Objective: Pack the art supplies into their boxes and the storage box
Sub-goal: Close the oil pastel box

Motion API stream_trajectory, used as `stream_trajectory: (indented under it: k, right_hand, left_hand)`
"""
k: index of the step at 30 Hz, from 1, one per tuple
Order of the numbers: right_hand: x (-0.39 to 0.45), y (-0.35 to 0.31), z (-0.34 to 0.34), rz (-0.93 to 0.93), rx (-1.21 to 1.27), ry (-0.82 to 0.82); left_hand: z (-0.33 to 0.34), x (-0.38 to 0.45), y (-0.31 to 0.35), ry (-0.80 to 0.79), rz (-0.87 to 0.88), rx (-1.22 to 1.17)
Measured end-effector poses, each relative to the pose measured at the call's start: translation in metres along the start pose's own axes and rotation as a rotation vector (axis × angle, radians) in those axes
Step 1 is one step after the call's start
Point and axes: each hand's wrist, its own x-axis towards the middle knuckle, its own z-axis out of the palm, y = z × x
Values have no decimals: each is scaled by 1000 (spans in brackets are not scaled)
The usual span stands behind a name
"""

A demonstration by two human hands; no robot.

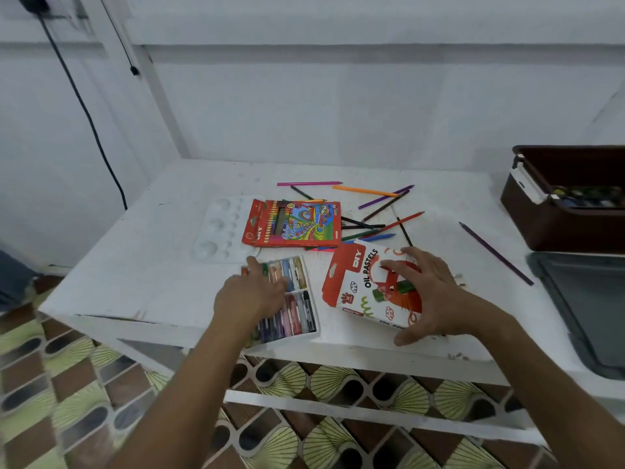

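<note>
A white tray of oil pastels (297,299) lies near the table's front edge. My left hand (250,292) rests on its left side with fingers spread over the sticks. To the right, the red-and-white oil pastels box (365,282) lies on the table, and my right hand (429,296) grips it, fingers on top and thumb at its near edge. Behind them lies the red colour pencil box (294,223), with several loose colour pencils (382,204) scattered beyond it. The brown storage box (541,214) stands at the far right.
A white paint palette (220,228) lies left of the pencil box. A purple pencil (495,253) lies alone near the storage box. A grey lid or tray (588,309) sits at the right edge. The white table (135,265) stands against a white wall.
</note>
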Motion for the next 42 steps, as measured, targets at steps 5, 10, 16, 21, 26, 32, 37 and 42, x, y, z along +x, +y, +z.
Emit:
stream_trajectory:
  k: [5, 10, 16, 21, 26, 32, 37, 42]
  right_hand:
    - [-1, 8, -7, -8, -35, -126]
    - [3, 8, -7, -17, -125, -204]
    - [10, 5, 3, -14, -182, -217]
    - [20, -8, 8, -14, -220, -212]
    - [26, -4, 3, 23, -195, -200]
    - [30, -4, 2, -3, -128, -149]
    - [28, -3, 2, 11, -64, -132]
    - [27, -7, 0, 7, -28, -120]
  left_hand:
    - [-28, -3, -9, -12, 484, 632]
    - [-19, -2, -5, 123, 806, 1022]
    - [-25, 12, 12, -35, 839, 982]
    - [-29, 22, 12, -120, 831, 711]
    - [-19, 37, 1, -124, 766, 406]
    - [-5, 42, 3, -50, 758, 142]
    - [-12, 42, 7, 19, 742, 156]
    - [-6, 33, 19, 30, 837, 200]
